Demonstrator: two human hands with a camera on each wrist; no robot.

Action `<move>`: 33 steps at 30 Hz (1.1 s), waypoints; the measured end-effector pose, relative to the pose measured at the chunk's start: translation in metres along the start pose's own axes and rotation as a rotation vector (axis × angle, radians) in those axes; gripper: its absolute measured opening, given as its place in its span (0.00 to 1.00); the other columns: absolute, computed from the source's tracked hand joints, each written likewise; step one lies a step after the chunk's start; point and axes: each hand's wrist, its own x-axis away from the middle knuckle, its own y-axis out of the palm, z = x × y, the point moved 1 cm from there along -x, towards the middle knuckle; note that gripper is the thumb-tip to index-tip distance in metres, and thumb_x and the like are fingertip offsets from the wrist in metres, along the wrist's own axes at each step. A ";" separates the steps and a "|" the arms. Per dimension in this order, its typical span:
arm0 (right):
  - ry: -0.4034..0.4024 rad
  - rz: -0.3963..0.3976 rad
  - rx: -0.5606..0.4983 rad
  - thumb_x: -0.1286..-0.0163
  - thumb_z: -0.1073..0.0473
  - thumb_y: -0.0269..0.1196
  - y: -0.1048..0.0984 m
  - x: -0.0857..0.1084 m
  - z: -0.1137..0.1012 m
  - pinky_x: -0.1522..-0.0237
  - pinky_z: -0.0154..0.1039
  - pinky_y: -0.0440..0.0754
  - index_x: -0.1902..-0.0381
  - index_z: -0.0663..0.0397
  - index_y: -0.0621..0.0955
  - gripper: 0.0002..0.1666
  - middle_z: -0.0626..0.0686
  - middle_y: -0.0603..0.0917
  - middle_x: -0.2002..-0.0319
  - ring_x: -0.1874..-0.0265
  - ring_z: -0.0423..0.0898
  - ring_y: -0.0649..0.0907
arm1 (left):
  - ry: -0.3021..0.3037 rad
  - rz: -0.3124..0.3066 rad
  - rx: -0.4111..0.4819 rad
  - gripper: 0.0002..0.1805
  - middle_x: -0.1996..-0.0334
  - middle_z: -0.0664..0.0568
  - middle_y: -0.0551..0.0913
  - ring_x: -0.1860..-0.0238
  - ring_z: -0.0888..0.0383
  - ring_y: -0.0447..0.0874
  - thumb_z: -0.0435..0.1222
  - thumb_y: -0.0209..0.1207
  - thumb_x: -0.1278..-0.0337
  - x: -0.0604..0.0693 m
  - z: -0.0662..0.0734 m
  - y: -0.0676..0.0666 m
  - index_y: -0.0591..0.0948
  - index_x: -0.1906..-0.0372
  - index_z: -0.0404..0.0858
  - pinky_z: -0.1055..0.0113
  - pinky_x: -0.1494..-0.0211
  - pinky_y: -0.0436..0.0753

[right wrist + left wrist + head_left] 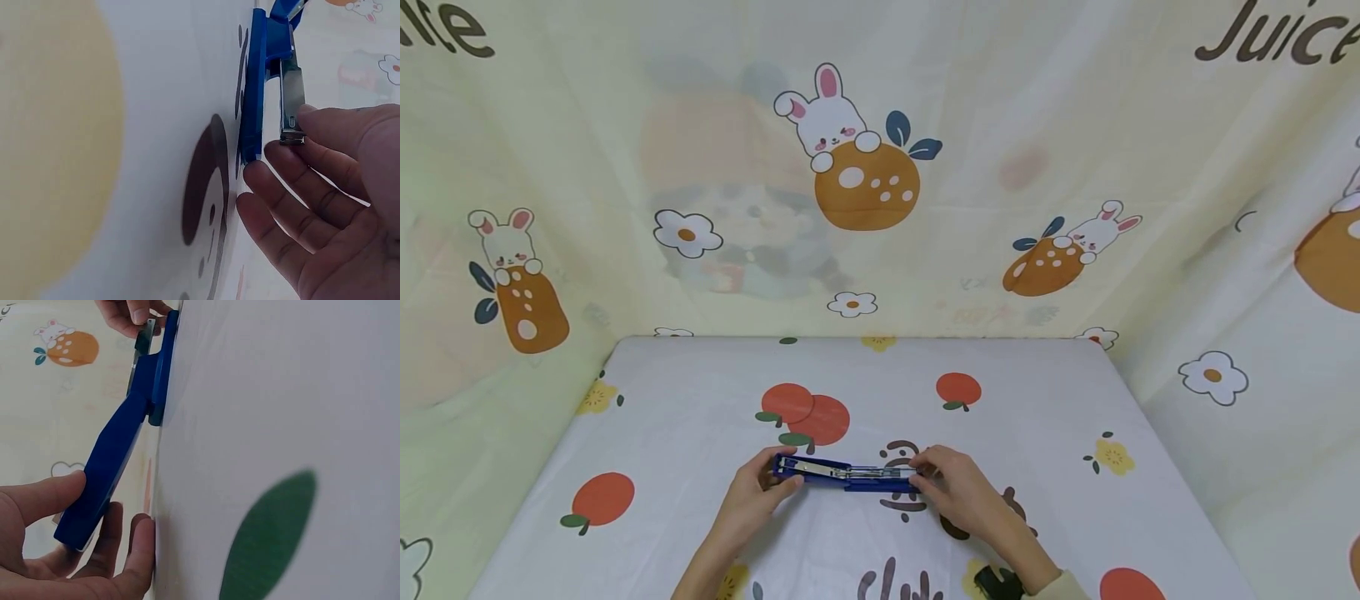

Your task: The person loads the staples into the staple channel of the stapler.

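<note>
A blue stapler lies opened out across the table, its top cover swung back to the left. In the left wrist view the cover slants up off the table, its end between the thumb and fingers of my left hand. My right hand is at the other end. As the right wrist view shows, its thumb and forefinger pinch the tip of the metal staple magazine. The magazine stands a little apart from the blue base, which rests on the table. Its inside is too small to make out.
A white cloth with printed fruit covers the table. Curtains with rabbit prints hang at the back and on both sides. A black strap or device sits at my right wrist.
</note>
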 end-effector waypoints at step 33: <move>0.016 0.016 -0.068 0.31 0.61 0.73 -0.001 0.000 0.006 0.55 0.34 0.89 0.53 0.50 0.88 0.10 0.44 0.89 0.59 0.61 0.36 0.86 | 0.062 -0.071 0.149 0.24 0.40 0.36 0.85 0.42 0.47 0.88 0.25 0.69 0.37 -0.003 -0.002 -0.006 0.80 0.37 0.34 0.70 0.50 0.88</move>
